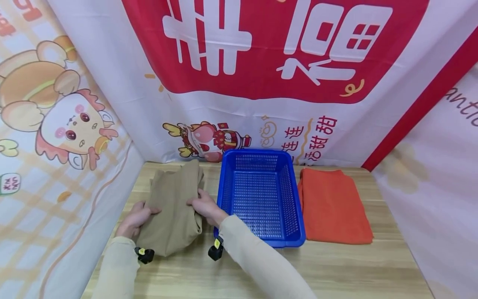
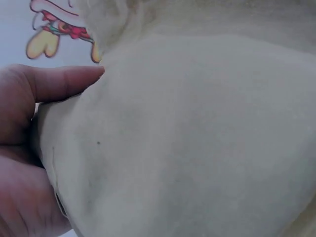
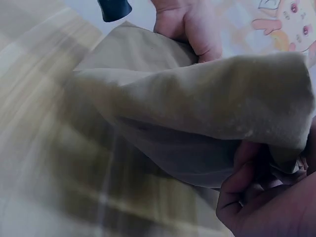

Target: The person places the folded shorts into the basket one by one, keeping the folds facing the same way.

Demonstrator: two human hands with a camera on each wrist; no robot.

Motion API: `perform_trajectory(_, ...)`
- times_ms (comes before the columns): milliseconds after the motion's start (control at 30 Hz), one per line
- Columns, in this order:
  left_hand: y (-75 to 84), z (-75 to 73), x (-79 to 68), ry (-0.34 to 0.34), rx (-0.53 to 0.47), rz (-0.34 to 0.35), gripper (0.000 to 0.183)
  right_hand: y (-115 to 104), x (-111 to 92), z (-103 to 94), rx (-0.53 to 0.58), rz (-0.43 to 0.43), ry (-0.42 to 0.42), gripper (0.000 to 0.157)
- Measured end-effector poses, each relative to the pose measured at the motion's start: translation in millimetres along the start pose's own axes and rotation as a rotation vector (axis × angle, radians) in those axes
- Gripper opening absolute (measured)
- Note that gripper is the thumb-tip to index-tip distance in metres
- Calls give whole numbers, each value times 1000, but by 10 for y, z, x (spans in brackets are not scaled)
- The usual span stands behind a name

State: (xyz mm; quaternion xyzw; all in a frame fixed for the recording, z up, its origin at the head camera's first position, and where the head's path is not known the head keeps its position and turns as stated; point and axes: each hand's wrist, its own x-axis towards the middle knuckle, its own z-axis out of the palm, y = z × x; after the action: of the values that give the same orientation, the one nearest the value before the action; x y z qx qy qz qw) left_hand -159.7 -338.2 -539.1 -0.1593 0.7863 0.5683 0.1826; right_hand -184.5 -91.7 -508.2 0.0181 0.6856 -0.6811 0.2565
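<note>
A khaki folded cloth (image 1: 169, 211) is held between both hands at the left of the table, tilted, with layered folds at its right side. My left hand (image 1: 137, 218) grips its left edge, thumb on top and the other fingers underneath. On the opposite side my right hand (image 1: 206, 207) pinches the folded edge. In the right wrist view the fingers (image 3: 237, 190) curl into the layers of the khaki cloth (image 3: 197, 98), and its near corner hangs over the table. The left wrist view is mostly filled by the cloth (image 2: 187, 138), with the thumb (image 2: 69, 83) lying along its edge.
A blue plastic basket (image 1: 223, 187) with perforated walls stands just right of the right hand. Beyond it lies a folded orange cloth (image 1: 334, 207). Printed fabric curtains (image 1: 209, 99) enclose the wooden table (image 1: 336, 270) at the back and sides.
</note>
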Motion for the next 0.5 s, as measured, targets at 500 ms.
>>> perform_trajectory(500, 637, 301, -161, 89, -92, 175, 63, -432, -268, -550, -46, -162, -145, 43)
